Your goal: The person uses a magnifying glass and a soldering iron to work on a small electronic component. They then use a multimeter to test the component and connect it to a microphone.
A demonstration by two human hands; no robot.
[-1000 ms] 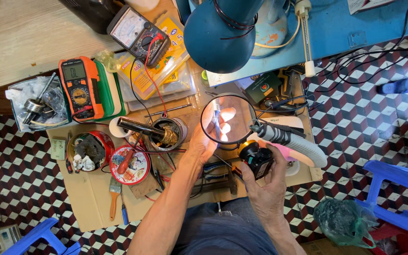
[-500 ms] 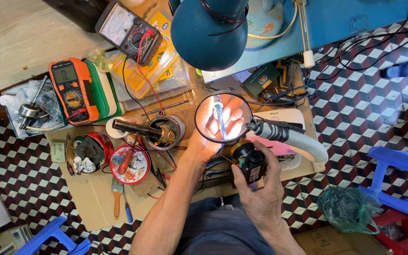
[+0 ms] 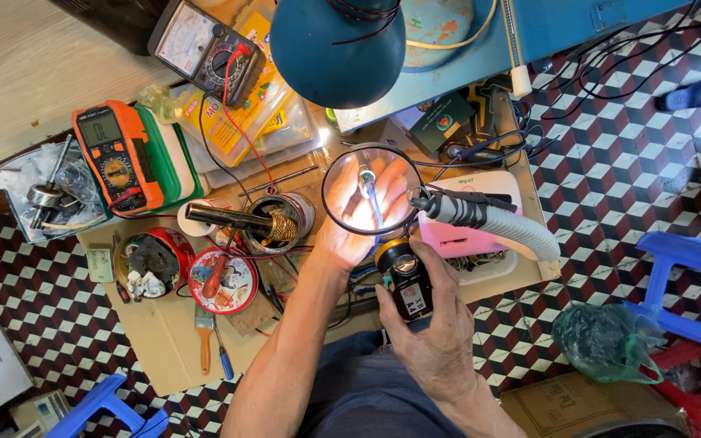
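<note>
Left hand (image 3: 350, 231) shifted, red tin (image 3: 152, 261) holding parts

The left hand (image 3: 350, 231) lies under the magnifying lens (image 3: 371, 188), with the right hand (image 3: 436, 341) just below it around a small headlamp (image 3: 403, 276). Left of the lens stands a tin can (image 3: 281, 221); farther left lies a digital multimeter (image 3: 117, 156). An analog multimeter (image 3: 204, 50) sits above, beside the desk lamp shade (image 3: 338, 49)
</note>
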